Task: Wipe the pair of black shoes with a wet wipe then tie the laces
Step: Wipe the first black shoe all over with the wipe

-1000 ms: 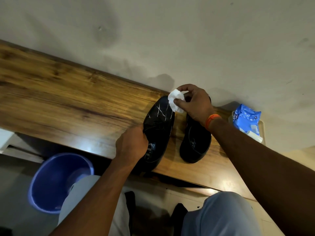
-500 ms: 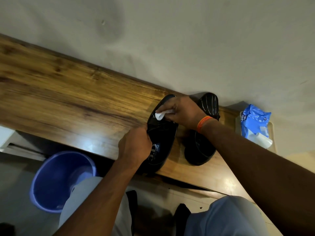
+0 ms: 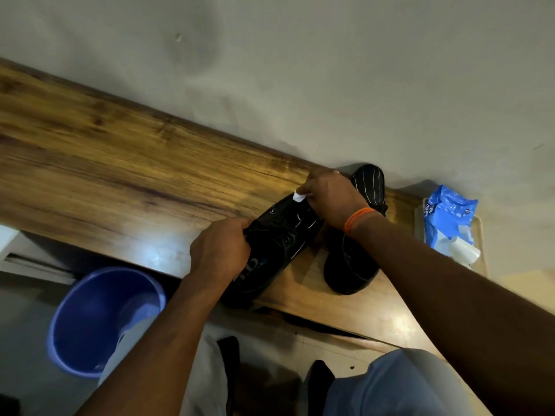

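- on the wooden table (image 3: 126,175), at about 5 o'clock from its middle, sit the two black shoes, side by side near the front edge.
- left shoe (image 3: 279,235) lies tilted, its toe pointing to about 1 o'clock and its heel hanging over the table's front edge; thin white stitch lines show on its upper.
- left hand (image 3: 220,250) is closed around the left shoe's side near the opening, fingers wrapped on it, holding it.
- right hand (image 3: 330,196) is bunched at the left shoe's toe, fingers pinched shut on a small white wet wipe (image 3: 298,198), which is pressed on the toe's tip; only a small bit of the wipe shows.
- orange band (image 3: 357,219) circles the right wrist.
- right shoe (image 3: 354,265) stands at 3 o'clock of the left one, just beside it, untouched by either hand; its striped toe reaches the wall (image 3: 300,70) at 12 o'clock, and the right wrist crosses over its middle.
- blue wipes pack (image 3: 447,220) rests at the table's far right end, at 3 o'clock of the shoes, with a white flap open at its near end.
- blue bucket (image 3: 99,322) stands on the floor at 7 o'clock, below the table's front edge.
- laces cannot be made out clearly.
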Motion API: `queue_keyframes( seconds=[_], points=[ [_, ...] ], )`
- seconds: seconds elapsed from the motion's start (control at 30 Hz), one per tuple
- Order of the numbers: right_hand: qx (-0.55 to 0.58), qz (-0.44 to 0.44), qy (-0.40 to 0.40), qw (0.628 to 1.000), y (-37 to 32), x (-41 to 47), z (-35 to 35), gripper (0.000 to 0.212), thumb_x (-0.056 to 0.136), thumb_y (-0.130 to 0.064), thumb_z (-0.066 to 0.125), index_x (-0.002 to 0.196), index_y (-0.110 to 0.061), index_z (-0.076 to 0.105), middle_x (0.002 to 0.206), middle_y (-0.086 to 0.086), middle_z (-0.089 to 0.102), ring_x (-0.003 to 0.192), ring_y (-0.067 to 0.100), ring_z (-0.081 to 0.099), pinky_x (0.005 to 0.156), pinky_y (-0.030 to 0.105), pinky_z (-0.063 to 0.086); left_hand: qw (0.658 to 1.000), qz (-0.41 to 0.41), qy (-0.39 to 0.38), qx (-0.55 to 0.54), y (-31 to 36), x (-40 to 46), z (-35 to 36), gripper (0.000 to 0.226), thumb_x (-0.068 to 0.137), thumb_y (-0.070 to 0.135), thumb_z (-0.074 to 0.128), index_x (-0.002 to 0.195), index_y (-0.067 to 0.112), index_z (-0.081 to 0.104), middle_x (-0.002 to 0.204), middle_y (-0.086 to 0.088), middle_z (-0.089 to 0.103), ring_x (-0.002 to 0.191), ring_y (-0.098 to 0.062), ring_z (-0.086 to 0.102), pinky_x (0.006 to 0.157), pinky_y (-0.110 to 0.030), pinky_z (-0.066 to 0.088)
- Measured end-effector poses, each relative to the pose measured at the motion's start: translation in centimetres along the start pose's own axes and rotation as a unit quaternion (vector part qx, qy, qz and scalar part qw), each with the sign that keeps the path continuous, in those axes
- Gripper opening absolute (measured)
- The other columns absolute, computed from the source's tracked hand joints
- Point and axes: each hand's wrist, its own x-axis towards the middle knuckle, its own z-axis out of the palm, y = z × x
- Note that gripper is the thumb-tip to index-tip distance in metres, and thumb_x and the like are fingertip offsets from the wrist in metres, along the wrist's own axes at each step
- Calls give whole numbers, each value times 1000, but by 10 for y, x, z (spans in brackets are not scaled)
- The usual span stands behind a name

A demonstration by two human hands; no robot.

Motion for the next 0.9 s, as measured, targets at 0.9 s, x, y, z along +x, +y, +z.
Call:
queue_keyframes(
  seconds=[0.9],
  points=[
    [16, 40, 69, 997, -1, -26, -10, 32, 86, -1, 61, 110, -17, 73, 100, 15, 60, 91, 34, 62, 77, 36, 52, 997, -20, -18, -71, -16, 15, 1, 46, 87, 11, 52, 124, 36, 65, 118, 0, 71, 105, -26, 65, 85, -39, 54]
  ],
)
